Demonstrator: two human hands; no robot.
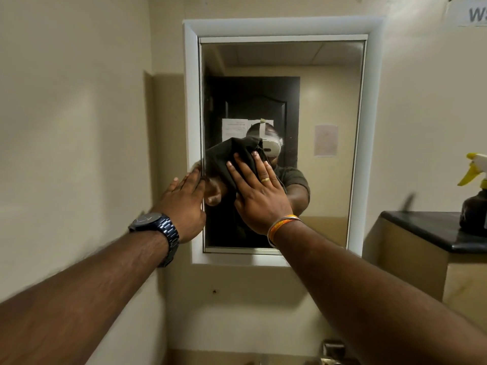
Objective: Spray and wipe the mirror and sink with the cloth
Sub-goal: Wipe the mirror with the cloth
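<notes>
A white-framed mirror [329, 101] hangs on the cream wall straight ahead. A dark cloth [232, 154] is pressed flat against the lower left of the glass under my right hand [259, 191], whose fingers are spread over it. My left hand [185, 204], with a dark watch on the wrist, rests flat on the mirror's left frame edge and holds nothing. The sink is out of view apart from a metal tap [333, 350] at the bottom edge.
A spray bottle [475, 196] with a yellow and white trigger stands on a black counter [427, 227] at the right. The mirror reflects a dark door with papers on it. A wall corner runs down the left of the mirror.
</notes>
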